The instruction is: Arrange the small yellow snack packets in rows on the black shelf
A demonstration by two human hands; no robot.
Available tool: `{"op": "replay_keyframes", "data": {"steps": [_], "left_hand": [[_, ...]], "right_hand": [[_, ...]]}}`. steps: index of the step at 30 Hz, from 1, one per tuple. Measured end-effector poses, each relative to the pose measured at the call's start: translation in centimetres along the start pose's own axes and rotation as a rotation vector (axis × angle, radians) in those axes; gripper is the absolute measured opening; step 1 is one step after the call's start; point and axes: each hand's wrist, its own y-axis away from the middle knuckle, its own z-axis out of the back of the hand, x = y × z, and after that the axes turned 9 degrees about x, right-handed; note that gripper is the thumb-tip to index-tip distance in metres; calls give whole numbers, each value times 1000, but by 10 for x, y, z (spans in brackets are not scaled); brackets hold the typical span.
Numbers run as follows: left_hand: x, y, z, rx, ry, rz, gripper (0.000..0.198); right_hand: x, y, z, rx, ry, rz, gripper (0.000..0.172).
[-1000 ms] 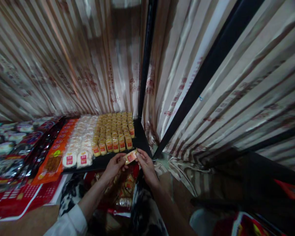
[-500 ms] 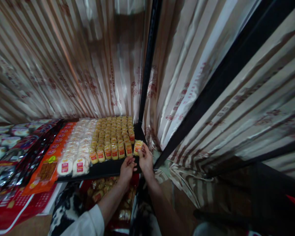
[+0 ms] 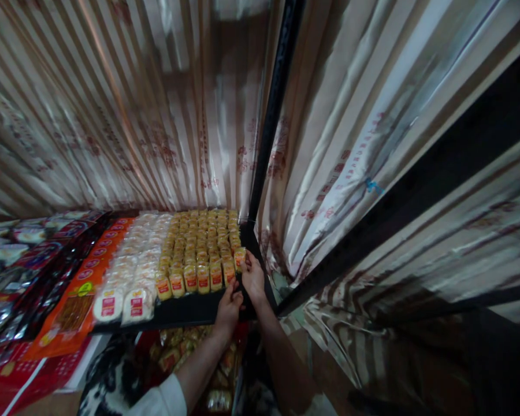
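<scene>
My right hand [image 3: 253, 279] pinches a small wrapped cake [image 3: 240, 259] with a yellow body and a red label. It holds this cake upright at the front of the rightmost column of similar wrapped cakes [image 3: 203, 278], which stand in close rows on a black shelf [image 3: 182, 308]. My left hand [image 3: 229, 307] is just below, fingers curled together, with nothing visible in it. Its fingertips are close to the front cake of the neighbouring column; whether they touch it I cannot tell.
Left of the cakes are white round packs [image 3: 136, 306], an orange snack bag [image 3: 65, 315] and dark shiny bags [image 3: 34, 277]. Below the shelf, a red box [image 3: 145, 341] holds loose wrapped cakes. Black posts [image 3: 277, 110] and striped curtain fabric [image 3: 190, 115] stand behind and to the right.
My right hand has brought the wrapped cake left, against the rightmost column. My left hand stays curled below it. The view has shifted slightly.
</scene>
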Motion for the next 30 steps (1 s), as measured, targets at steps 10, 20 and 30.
{"op": "replay_keyframes", "data": {"steps": [10, 20, 30], "left_hand": [[22, -20, 14, -85, -260, -196, 51], [13, -15, 17, -94, -226, -154, 49], [18, 15, 17, -59, -215, -257, 31]], "right_hand": [[0, 0, -11, -12, 34, 18, 40], [12, 12, -18, -101, 203, 24, 38], [13, 21, -9, -87, 174, 23, 47]]}}
